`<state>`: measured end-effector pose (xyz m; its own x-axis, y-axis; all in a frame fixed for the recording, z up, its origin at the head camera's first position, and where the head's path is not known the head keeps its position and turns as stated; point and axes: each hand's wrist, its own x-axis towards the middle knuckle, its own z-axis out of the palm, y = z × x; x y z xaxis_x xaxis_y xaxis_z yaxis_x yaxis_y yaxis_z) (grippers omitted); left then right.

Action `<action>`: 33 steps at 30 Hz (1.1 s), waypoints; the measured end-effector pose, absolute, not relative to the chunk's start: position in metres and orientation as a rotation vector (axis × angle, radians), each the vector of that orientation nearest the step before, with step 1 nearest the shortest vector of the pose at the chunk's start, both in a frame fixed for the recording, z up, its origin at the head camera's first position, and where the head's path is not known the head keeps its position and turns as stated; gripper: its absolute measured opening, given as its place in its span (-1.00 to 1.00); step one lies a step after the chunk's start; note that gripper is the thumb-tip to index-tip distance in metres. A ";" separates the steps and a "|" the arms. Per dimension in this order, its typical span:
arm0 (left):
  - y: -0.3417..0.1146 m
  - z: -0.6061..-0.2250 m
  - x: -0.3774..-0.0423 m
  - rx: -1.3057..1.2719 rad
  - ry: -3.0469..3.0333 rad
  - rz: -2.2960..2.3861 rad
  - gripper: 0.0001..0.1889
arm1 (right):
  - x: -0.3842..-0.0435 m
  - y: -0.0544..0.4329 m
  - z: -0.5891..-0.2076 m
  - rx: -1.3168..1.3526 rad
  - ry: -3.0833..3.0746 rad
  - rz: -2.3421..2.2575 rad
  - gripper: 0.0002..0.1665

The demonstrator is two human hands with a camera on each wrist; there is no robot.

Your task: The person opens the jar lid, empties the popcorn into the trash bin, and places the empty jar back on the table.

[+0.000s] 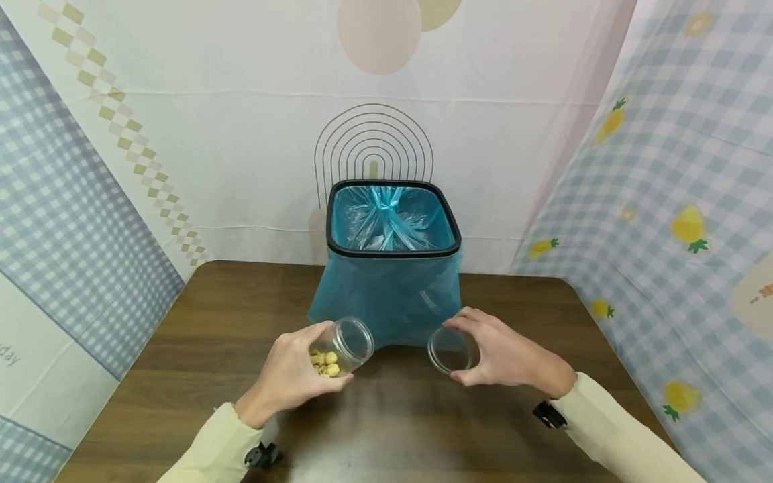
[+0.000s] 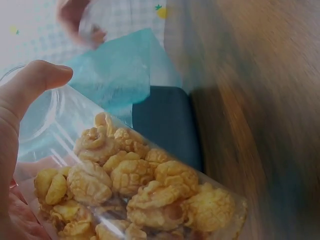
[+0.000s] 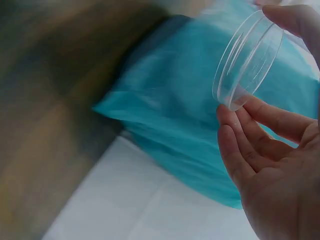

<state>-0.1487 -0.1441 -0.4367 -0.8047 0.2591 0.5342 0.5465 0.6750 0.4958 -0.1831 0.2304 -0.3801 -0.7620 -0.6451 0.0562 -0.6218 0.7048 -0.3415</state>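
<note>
My left hand (image 1: 290, 372) grips a clear jar (image 1: 353, 339) that is tilted on its side, its open mouth facing right. Caramel-coloured popcorn (image 2: 135, 175) lies in the lower part of the jar. To the right, my right hand (image 1: 501, 352) holds a clear round lid (image 3: 247, 60) by its rim, between thumb and fingertips. Lid and jar are apart. Behind both hands stands a trash bin with a black rim (image 1: 395, 254), lined with a blue plastic bag (image 1: 386, 295) whose skirt hangs over the outside. A knotted blue bundle (image 1: 386, 215) shows inside the bin.
The bin stands near the back of a dark wooden table (image 1: 241, 302). Behind it hangs a white patterned cloth (image 1: 253, 147), with checked cloth (image 1: 664, 221) on the right side. Each wrist carries a small black device (image 1: 549, 414).
</note>
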 end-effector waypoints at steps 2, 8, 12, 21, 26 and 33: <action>-0.149 -0.437 -0.148 -0.612 -2.463 -0.917 -0.18 | -0.182 0.236 -0.391 -1.046 2.823 -0.497 -0.15; -0.161 -0.437 -0.146 -0.571 -2.447 -0.905 -0.19 | -0.176 0.246 -0.419 -1.003 2.746 -0.440 -0.13; -0.166 -0.438 -0.145 -0.562 -2.437 -0.895 -0.20 | -0.172 0.249 -0.436 -0.932 2.683 -0.411 -0.08; -0.168 -0.439 -0.145 -0.553 -2.456 -0.893 -0.20 | -0.168 0.253 -0.461 -0.806 2.616 -0.391 -0.05; -0.167 -0.440 -0.145 -0.550 -2.466 -0.891 -0.20 | -0.166 0.253 -0.468 -0.801 2.621 -0.352 -0.05; -0.169 -0.441 -0.145 -0.536 -2.461 -0.886 -0.20 | -0.164 0.252 -0.468 -0.862 2.638 -0.290 -0.06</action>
<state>-0.1447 -0.1688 -0.4407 -0.8146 0.1994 0.5447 0.5007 0.7157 0.4869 -0.1637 0.2516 -0.4685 -0.7541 -0.6017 -0.2630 -0.5303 0.7943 -0.2965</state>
